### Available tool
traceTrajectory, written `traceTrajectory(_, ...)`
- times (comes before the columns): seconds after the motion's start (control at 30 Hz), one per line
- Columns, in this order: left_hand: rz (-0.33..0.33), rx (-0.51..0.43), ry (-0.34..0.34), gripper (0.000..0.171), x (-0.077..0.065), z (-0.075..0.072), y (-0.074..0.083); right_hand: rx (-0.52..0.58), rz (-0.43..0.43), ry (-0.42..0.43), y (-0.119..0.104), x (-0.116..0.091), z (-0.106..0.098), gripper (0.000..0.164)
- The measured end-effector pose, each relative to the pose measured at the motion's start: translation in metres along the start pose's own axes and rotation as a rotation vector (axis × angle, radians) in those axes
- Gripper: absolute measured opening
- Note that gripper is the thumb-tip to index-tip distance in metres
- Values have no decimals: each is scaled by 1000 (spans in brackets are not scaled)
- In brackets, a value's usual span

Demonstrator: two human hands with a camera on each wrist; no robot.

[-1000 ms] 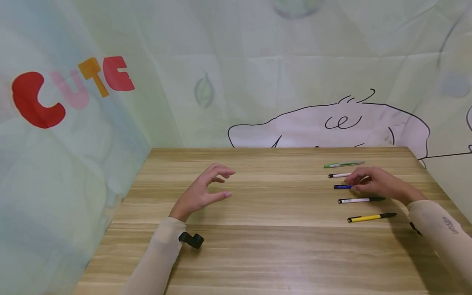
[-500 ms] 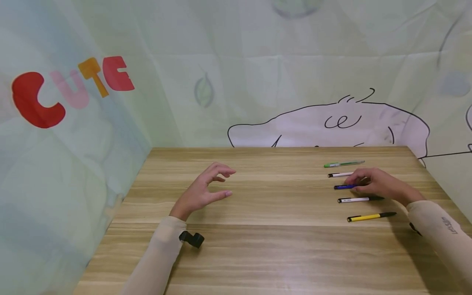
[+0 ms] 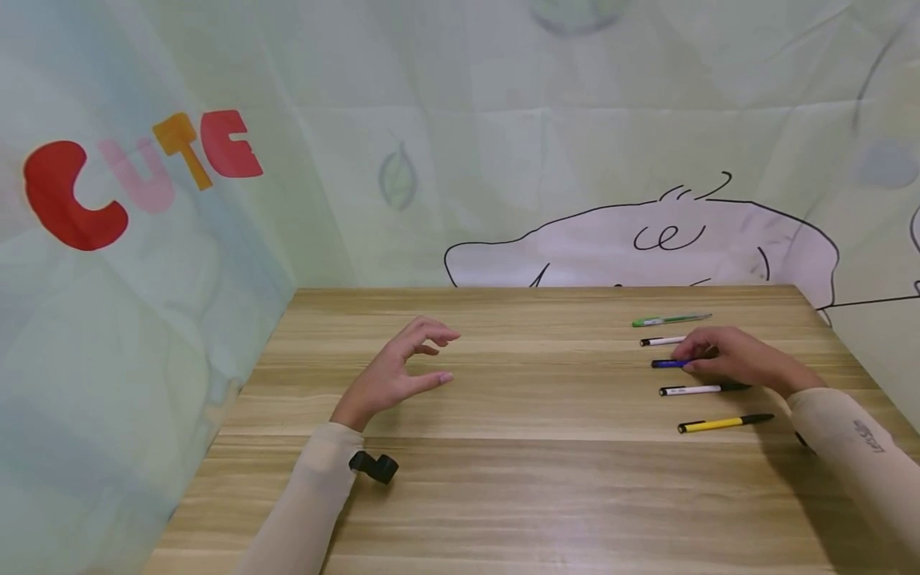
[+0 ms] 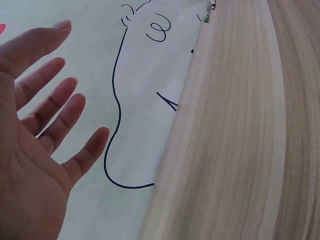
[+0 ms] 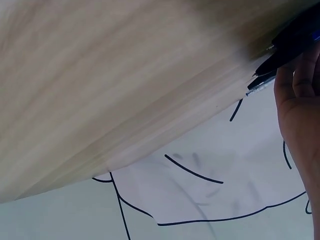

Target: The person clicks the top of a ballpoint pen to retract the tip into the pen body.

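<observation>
On the right side of the wooden table, my right hand (image 3: 743, 359) has its thumb and fingers curled at a blue pen (image 3: 668, 363), pinching it. The pen's left end sticks out past the fingertips, and the rest is hidden under the hand. Just behind it lies a white pen (image 3: 657, 342) with a dark end, partly covered by the fingers. A second white pen (image 3: 690, 391) lies just in front. My left hand (image 3: 391, 371) is held over the left part of the table, its fingers loosely bent and apart, holding nothing. The left wrist view shows its spread fingers (image 4: 65, 120).
A green pen (image 3: 668, 320) lies farthest back in the row, and a yellow pen (image 3: 722, 424) lies nearest the front. Beyond the back edge of the wooden table (image 3: 503, 495) hangs a printed cloth (image 3: 467, 160).
My right forearm has shifted slightly left while the fingers stay at the blue pen. My left hand keeps its place, and the other pens lie as before.
</observation>
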State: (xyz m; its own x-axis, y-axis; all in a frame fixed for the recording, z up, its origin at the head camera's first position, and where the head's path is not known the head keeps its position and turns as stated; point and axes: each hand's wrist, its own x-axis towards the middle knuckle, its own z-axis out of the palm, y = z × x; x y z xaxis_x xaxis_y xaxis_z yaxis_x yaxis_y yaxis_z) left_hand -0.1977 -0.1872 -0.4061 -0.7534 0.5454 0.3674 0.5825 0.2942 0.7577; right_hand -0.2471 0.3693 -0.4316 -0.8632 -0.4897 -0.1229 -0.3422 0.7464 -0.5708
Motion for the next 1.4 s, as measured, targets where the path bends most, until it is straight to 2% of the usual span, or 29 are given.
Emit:
traceTrajectory(0.2, 6, 8, -3, 54, 0, 0, -1, -44, 23, -2, 1, 1, -2, 12)
traceTrajectory(0.5, -4, 7, -2, 53, -1, 0, 1, -84, -21, -27, 1, 2, -4, 11)
traceTrajectory(0.93, 1, 5, 12, 52, 0, 1, -1, -109, 16, -10, -3, -2, -5, 13)
traceTrajectory(1.2, 14, 16, 9, 52, 1, 1, 1, -107, -45, 24, -2, -5, -8, 8)
traceTrajectory(1.4, 15, 7, 5, 51, 3, 2, 1, -94, -87, 79, -8, -7, -11, 15)
